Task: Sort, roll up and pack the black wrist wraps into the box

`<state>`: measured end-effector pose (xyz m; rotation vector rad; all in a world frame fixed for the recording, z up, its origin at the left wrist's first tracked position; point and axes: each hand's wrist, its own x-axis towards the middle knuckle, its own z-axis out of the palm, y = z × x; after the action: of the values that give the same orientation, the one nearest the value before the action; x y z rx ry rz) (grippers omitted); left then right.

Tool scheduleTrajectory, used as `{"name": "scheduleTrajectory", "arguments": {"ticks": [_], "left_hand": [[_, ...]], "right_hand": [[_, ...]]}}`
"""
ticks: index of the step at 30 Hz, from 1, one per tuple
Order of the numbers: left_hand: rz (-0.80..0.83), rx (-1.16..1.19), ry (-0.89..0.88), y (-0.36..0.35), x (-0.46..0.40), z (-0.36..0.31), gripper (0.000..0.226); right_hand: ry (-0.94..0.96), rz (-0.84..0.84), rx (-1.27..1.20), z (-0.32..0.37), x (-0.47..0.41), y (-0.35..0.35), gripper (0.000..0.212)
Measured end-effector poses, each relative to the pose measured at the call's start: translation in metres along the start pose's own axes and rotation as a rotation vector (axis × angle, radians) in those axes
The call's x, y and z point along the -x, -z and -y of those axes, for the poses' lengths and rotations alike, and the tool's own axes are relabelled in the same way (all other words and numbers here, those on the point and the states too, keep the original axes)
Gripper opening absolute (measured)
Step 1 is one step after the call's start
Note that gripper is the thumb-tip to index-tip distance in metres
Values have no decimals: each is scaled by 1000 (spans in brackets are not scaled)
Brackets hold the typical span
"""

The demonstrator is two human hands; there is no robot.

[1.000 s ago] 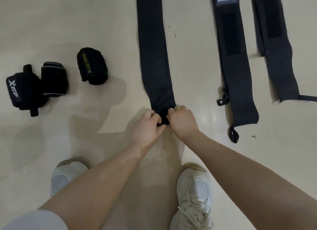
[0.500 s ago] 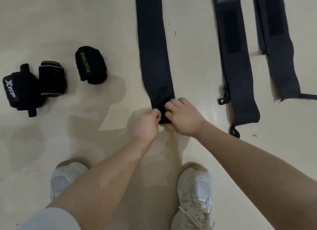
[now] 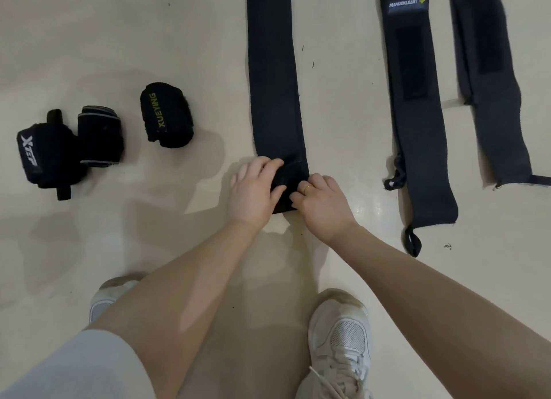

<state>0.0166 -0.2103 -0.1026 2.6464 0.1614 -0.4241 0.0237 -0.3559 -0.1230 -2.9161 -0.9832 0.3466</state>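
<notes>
Gripping black wrap (image 3: 275,70) end, both hands, seemingly rolling

Indoor spot w/ a smooth, glossy cream floor (image 3: 149,249), prob. a home or gym room; couldn't tell which. Work was done right on that floor, no table in view. A person crouched there in white mesh sneakers (image 3: 340,342), one each side of the floor patch nearest the camera. Gym gear lay spread on the floor: flat black wrist wraps (image 3: 274,70) farther out, rolled ones (image 3: 167,115) off to the left.
</notes>
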Motion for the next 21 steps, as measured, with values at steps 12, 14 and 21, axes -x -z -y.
{"name": "scheduleTrajectory", "arguments": {"ticks": [12, 14, 21], "left_hand": [[279, 11, -299, -2, -3, 22, 25], [282, 58, -269, 3, -5, 21, 34], [403, -78, -358, 5, -10, 27, 35]], "right_hand": [[-133, -161, -29, 6, 7, -9, 15], [-210, -151, -2, 6, -5, -2, 13], [-210, -45, -45, 5, -8, 1, 28]]}}
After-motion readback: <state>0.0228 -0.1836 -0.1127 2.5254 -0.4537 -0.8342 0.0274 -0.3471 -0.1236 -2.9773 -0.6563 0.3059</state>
